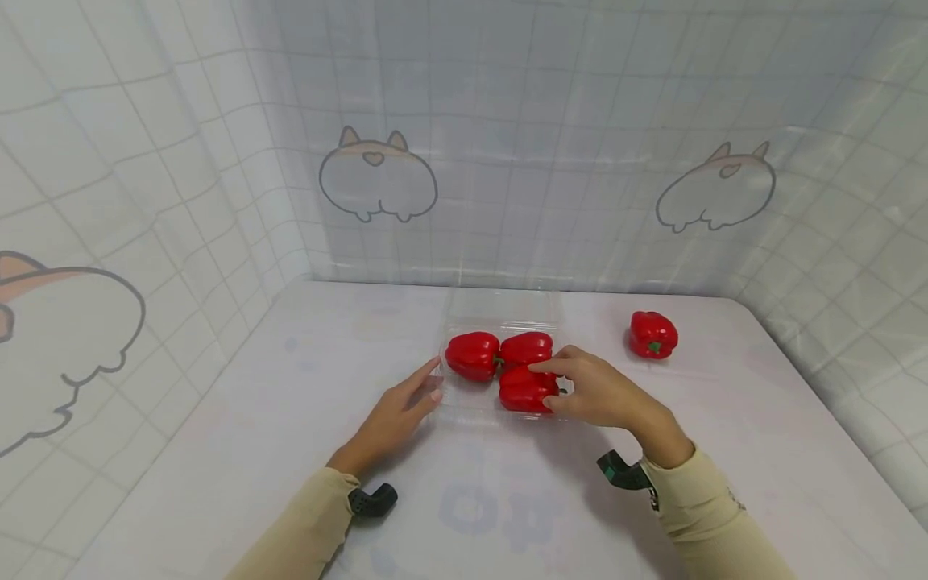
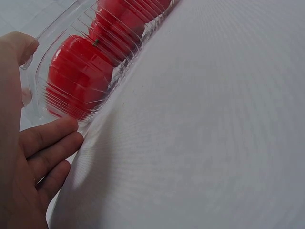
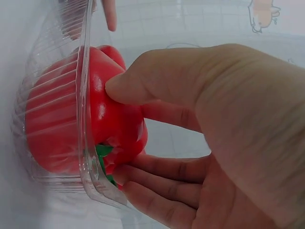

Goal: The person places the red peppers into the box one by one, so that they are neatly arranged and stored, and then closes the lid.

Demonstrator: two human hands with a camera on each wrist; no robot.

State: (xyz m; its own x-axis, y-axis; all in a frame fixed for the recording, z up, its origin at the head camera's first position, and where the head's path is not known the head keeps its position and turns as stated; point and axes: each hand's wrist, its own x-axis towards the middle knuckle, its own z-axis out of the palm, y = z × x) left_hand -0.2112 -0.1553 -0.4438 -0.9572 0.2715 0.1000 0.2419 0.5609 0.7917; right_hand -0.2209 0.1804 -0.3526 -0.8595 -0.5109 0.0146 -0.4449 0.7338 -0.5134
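Note:
A clear plastic clamshell box [image 1: 464, 398] holds three red bell peppers. One bell pepper [image 1: 471, 356] lies in its left part, another [image 1: 527, 348] at the back right. My right hand [image 1: 603, 392] pinches the front-right bell pepper [image 1: 524, 390], thumb on its side and fingers by the green stem [image 3: 103, 151]. That pepper sits partly below the box rim. At the box's left end is my left hand [image 1: 391, 419], its fingers [image 2: 52, 136] fairly straight and right at the plastic wall.
The box's lid [image 1: 503, 306] lies folded back behind it. A further red bell pepper [image 1: 652, 334] rests on the white table [image 1: 312, 387] to the right. Gridded sheeting [image 1: 507, 185] walls in the table at the back and both sides.

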